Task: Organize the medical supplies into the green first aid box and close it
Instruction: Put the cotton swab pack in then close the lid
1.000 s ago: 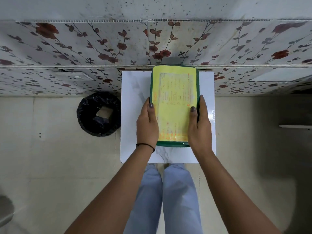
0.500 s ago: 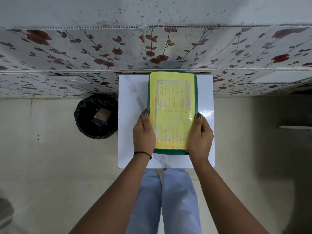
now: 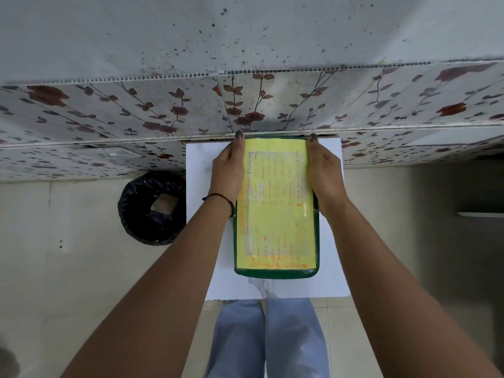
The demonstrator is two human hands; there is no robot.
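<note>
The green first aid box (image 3: 275, 272) lies flat on a small white table (image 3: 331, 268), its lid down and covered by a yellow sheet with orange handwriting (image 3: 275, 208). My left hand (image 3: 228, 170) presses along the box's far left edge, fingertips at the far corner. My right hand (image 3: 324, 170) holds the far right edge the same way. Both hands grip the box's sides. No loose medical supplies are in sight; the inside of the box is hidden.
A black-lined waste bin (image 3: 152, 208) stands on the floor left of the table. A wall with flowered panels (image 3: 245, 110) runs directly behind the table's far edge. My legs in light blue trousers (image 3: 267, 336) are under the near edge.
Both hands slid from the near half of the box up along its sides to the far corners. The box stayed flat on the table.
</note>
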